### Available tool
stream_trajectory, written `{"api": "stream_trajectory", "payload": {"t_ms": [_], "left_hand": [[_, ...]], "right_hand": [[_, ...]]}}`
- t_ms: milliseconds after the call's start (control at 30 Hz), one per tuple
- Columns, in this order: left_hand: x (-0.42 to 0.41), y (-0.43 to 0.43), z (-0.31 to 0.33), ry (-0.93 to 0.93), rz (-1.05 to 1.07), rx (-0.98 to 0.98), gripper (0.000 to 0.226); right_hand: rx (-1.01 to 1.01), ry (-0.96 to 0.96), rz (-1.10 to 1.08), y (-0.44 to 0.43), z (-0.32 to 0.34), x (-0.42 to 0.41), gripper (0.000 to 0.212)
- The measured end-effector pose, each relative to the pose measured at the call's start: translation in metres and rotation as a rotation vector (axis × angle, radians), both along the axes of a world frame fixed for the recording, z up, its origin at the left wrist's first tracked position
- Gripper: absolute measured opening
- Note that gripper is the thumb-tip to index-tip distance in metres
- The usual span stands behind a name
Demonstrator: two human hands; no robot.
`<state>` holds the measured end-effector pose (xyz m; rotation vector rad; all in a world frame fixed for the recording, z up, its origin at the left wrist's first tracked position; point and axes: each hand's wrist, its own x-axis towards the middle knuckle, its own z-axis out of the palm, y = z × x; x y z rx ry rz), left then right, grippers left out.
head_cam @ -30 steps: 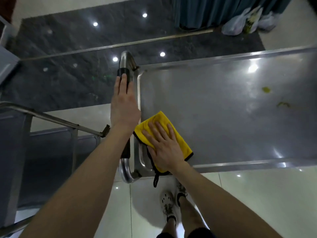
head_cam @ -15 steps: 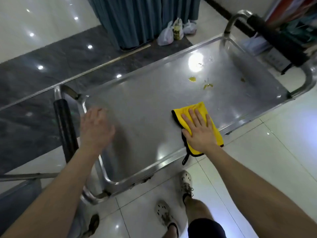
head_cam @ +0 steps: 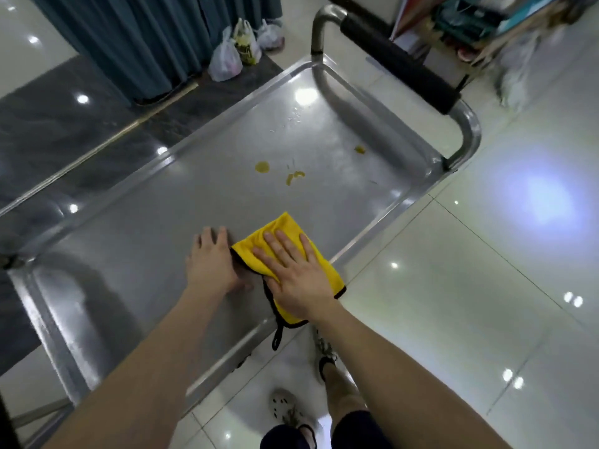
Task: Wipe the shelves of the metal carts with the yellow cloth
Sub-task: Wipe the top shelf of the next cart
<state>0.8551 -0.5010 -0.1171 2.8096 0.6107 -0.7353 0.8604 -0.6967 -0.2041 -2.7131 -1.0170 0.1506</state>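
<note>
The person stands at the long side of the metal cart (head_cam: 372,234) and looks down on its top shelf (head_cam: 162,241). The yellow cloth (head_cam: 282,225) lies folded on this shelf, close to the near rim. It has a black border, and its lower corner reaches over the rim. A small black loop (head_cam: 277,338) of the cloth hangs down past the edge.

The right hand (head_cam: 293,280) lies flat on top of the cloth. Its fingers (head_cam: 279,245) are straight and spread. They press on the fabric and are not curled around it. The left hand (head_cam: 210,265) rests on the bare metal, just beside the left edge of the cloth. Its fingers (head_cam: 207,236) are also straight, held close together, and they grasp nothing.

Farther along the shelf, apart from the cloth, there are yellowish stains (head_cam: 262,166): two near the middle and one closer to the end. At that end stands a metal handle with a black grip (head_cam: 398,64).

The floor (head_cam: 486,270) around the cart is of glossy pale tiles. Behind the cart a dark stone strip (head_cam: 64,124) runs along a teal curtain (head_cam: 146,37). Some plastic bags (head_cam: 227,58) sit at the foot of the curtain. The person's feet in shoes (head_cam: 285,406) show below the near rim.
</note>
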Motion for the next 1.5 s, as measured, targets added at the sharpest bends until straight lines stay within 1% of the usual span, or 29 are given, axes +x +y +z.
{"api": "stream_trajectory", "payload": {"t_ms": [67,133,200,300,367,433,467,500,600,633,700,767,833,933,1000,1067,1100,1133,1167,1300,1367,1433,1500], "left_hand": [[0.0,0.0,-0.002,0.007,0.026,-0.022,0.162],[0.001,0.002,-0.004,0.023,0.035,-0.023,0.163],[0.001,0.004,-0.008,0.031,0.033,-0.018,0.164],[0.0,0.005,-0.012,0.019,0.061,-0.011,0.165],[-0.001,0.006,-0.013,0.003,0.07,-0.005,0.165],[0.0,0.005,-0.013,0.011,0.081,-0.009,0.165],[0.0,0.004,-0.013,0.01,0.095,-0.015,0.165],[0.001,0.002,-0.012,0.011,0.109,-0.02,0.165],[0.001,0.0,-0.008,0.012,0.103,-0.016,0.165],[0.0,0.0,-0.007,0.016,0.1,-0.012,0.165],[0.0,0.0,-0.005,0.023,0.1,-0.014,0.164],[0.001,0.001,-0.003,0.021,0.107,-0.027,0.163],[0.002,0.0,-0.001,0.022,0.104,-0.035,0.163],[0.001,0.002,-0.001,0.019,0.083,-0.027,0.162],[-0.001,0.001,-0.001,0.01,0.089,-0.024,0.162],[-0.001,0.002,-0.003,0.005,0.097,-0.021,0.161],[-0.002,0.003,-0.005,0.005,0.094,-0.026,0.162],[-0.002,0.004,-0.006,0.008,0.093,-0.029,0.162],[-0.002,0.005,-0.007,0.012,0.094,-0.03,0.163],[-0.006,0.005,-0.008,0.001,0.081,-0.009,0.164],[-0.007,0.004,-0.007,-0.005,0.07,0.007,0.164],[-0.005,0.006,-0.008,-0.011,0.067,0.016,0.164],[-0.005,0.007,-0.008,-0.01,0.045,0.028,0.164]], "right_hand": [[-0.03,-0.01,0.046,-0.025,-0.001,0.028,0.062],[-0.058,-0.028,0.01,-0.062,0.0,0.076,0.06],[-0.102,-0.029,-0.131,-0.107,0.003,0.138,0.059],[-0.132,0.08,-0.399,-0.157,0.012,0.217,0.062],[-0.136,0.064,-0.508,-0.151,0.016,0.229,0.063],[-0.156,0.018,-0.537,-0.115,0.018,0.21,0.064],[-0.161,0.0,-0.484,-0.092,0.018,0.192,0.064],[-0.149,-0.019,-0.377,-0.067,0.017,0.171,0.064],[-0.107,-0.008,0.041,0.004,0.016,0.11,0.066],[-0.111,-0.004,0.124,0.017,0.017,0.101,0.067],[-0.071,0.003,0.201,0.023,0.016,0.105,0.065],[-0.039,-0.017,0.23,0.005,0.014,0.134,0.062],[-0.047,-0.04,0.147,-0.026,0.015,0.181,0.062],[-0.099,-0.013,-0.199,-0.082,0.019,0.268,0.061],[-0.116,0.042,-0.428,-0.107,0.021,0.309,0.061],[-0.128,0.051,-0.558,-0.091,0.022,0.32,0.064],[-0.13,0.039,-0.573,-0.067,0.023,0.314,0.064],[-0.13,0.022,-0.535,-0.037,0.025,0.301,0.064],[-0.132,0.008,-0.438,-0.006,0.027,0.285,0.064],[-0.14,-0.012,0.145,0.111,0.028,0.194,0.064],[-0.157,-0.017,0.361,0.141,0.03,0.168,0.063],[-0.143,-0.025,0.453,0.15,0.028,0.175,0.061],[-0.109,-0.031,0.47,0.147,0.025,0.204,0.059]]}}
